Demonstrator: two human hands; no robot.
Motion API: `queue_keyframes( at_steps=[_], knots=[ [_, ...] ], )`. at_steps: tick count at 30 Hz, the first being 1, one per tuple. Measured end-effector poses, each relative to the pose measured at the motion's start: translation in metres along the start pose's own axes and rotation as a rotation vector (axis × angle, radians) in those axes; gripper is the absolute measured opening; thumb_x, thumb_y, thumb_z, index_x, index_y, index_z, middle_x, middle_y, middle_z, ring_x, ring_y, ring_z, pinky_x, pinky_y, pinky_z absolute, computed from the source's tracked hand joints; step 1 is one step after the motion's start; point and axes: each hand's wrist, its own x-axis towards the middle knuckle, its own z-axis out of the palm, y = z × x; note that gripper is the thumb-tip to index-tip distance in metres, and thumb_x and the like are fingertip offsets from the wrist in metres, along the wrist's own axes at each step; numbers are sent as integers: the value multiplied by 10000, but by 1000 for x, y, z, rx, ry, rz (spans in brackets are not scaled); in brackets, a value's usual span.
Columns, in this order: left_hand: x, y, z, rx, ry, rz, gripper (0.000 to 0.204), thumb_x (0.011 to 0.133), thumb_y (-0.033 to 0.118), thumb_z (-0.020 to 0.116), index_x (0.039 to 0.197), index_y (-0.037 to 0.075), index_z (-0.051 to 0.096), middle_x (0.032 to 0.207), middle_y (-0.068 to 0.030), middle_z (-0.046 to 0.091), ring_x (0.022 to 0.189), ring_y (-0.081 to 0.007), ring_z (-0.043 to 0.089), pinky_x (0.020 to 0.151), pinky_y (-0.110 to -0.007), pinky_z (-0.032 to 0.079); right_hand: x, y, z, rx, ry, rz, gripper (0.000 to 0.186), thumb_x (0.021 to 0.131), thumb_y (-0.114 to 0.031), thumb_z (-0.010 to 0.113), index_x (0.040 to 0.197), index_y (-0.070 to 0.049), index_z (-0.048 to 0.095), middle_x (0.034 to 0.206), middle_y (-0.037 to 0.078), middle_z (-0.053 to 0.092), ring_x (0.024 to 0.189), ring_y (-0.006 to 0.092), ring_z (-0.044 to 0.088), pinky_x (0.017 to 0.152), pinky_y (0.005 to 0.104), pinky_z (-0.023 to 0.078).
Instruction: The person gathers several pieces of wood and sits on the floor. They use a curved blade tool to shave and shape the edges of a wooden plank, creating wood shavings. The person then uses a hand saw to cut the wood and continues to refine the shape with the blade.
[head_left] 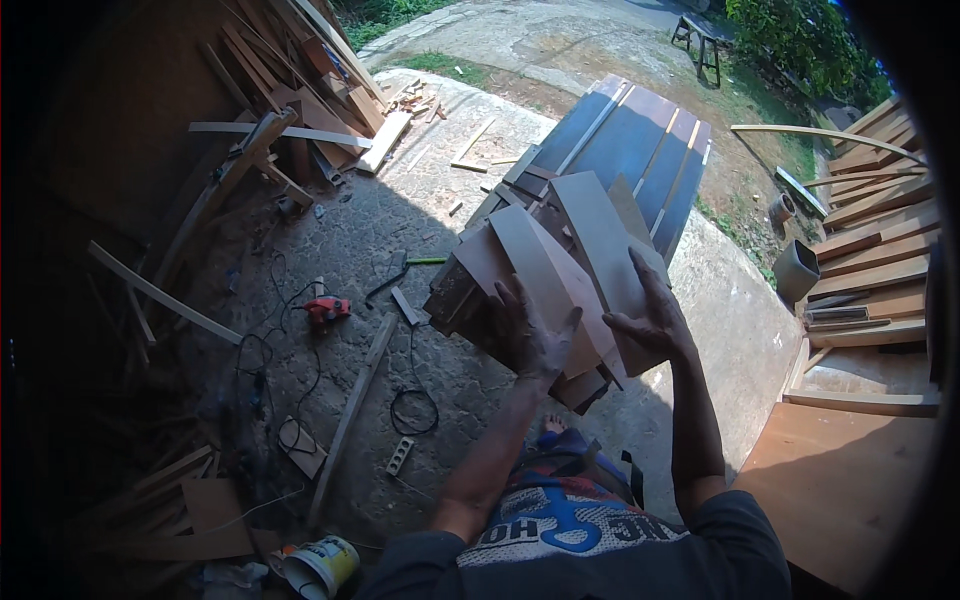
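Observation:
Several pale cut wooden boards lie fanned over a stack in front of me. My left hand (540, 335), fingers and thumb spread, rests on the near end of the left pale board (550, 260). Spread over the near part of the right pale board (600, 235) is my right hand (657, 318), its thumb pointing left. Neither hand is visibly closed round a board. Beneath them are darker wood pieces (460, 297), partly covered. A long panel of dark planks with light strips (625, 130) stretches away behind the boards.
On the concrete floor at left are a red power tool (326, 308), black cables, a green-handled tool (425, 261) and a long wooden batten (355, 415). A white bucket (322, 566) stands lower left. Lumber leans at upper left; wooden frames (870, 265) stand at right.

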Motion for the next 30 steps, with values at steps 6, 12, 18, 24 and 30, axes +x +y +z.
queue_keyframes(
  at_steps=[6,12,18,24,30],
  knots=[
    [9,26,9,118,-102,-48,1193,737,371,850,1610,79,91,1630,-307,63,1519,-477,61,1238,-519,152,-15,12,-5,24,25,-58,1111,696,-355,857,1584,-63,256,1513,280,409,1406,416,417,1153,462,377],
    [2,8,-24,-439,92,60,1072,762,194,792,1591,30,132,1626,-281,114,1505,-394,205,1216,-475,255,-16,19,4,-90,-14,-103,1089,694,-313,853,1581,-77,268,1458,272,446,1346,421,469,1115,468,413],
    [-55,-32,-96,-715,256,49,980,782,126,741,1576,-17,184,1618,-261,203,1528,-363,171,1231,-446,212,20,12,45,-102,-236,-234,1025,751,-319,817,1589,-125,259,1493,314,386,1360,465,432,1088,502,425],
    [-153,-95,-119,-523,458,-98,899,858,150,719,1571,-49,208,1603,-240,248,1483,-268,260,1185,-377,292,11,-33,70,-747,-174,-290,811,899,-458,695,1546,-94,368,1618,243,264,1486,426,273,1182,530,283],
    [-190,-158,-114,-447,698,-366,802,932,178,691,1566,-2,234,1558,-244,266,1446,-350,298,1161,-414,315,-85,-126,160,260,-908,-372,806,938,-384,693,1537,17,334,1486,264,475,1353,367,505,1064,422,453]
  ],
)
